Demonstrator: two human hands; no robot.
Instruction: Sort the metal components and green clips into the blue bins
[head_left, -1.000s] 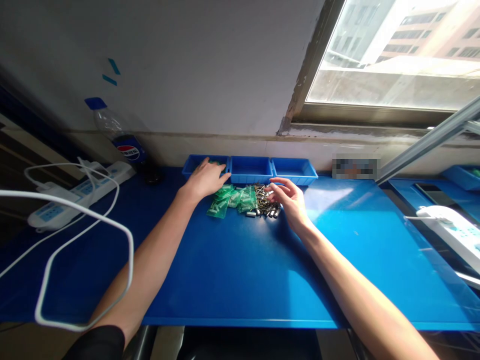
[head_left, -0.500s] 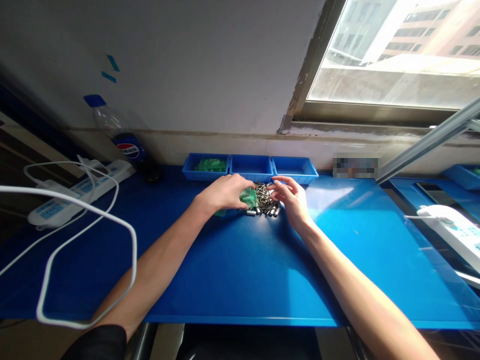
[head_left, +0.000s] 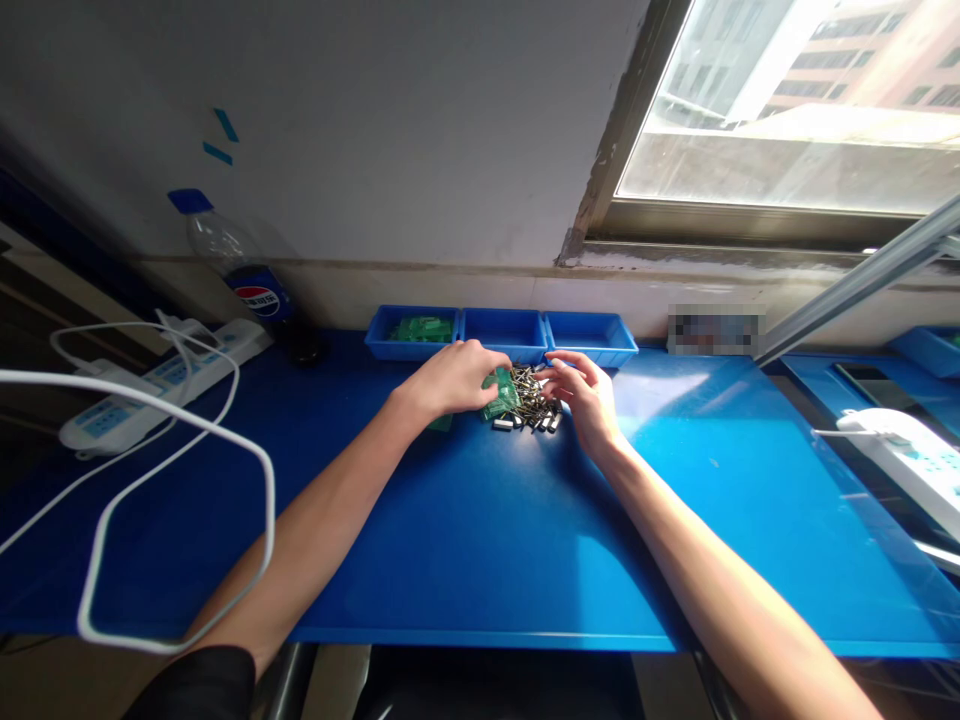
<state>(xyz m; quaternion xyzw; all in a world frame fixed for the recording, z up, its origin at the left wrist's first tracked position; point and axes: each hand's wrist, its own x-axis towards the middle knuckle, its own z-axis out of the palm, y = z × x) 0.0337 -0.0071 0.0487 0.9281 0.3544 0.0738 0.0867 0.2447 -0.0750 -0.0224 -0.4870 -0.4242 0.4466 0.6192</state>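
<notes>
A green, see-through plastic packet (head_left: 501,396) lies crumpled on the tabletop (head_left: 480,540), its right side against a loose heap of small metal parts (head_left: 534,398). The heap's slim, rod-like pieces, silvery and brassy, point every way; a few stubbier bright blocks (head_left: 503,425) with dark sides lie along its near edge. Left of the packet, a sliver of green plastic (head_left: 441,424) shows flat, mostly hidden. More green packets (head_left: 421,329) sit bunched in the leftmost blue bin (head_left: 411,350).
</notes>
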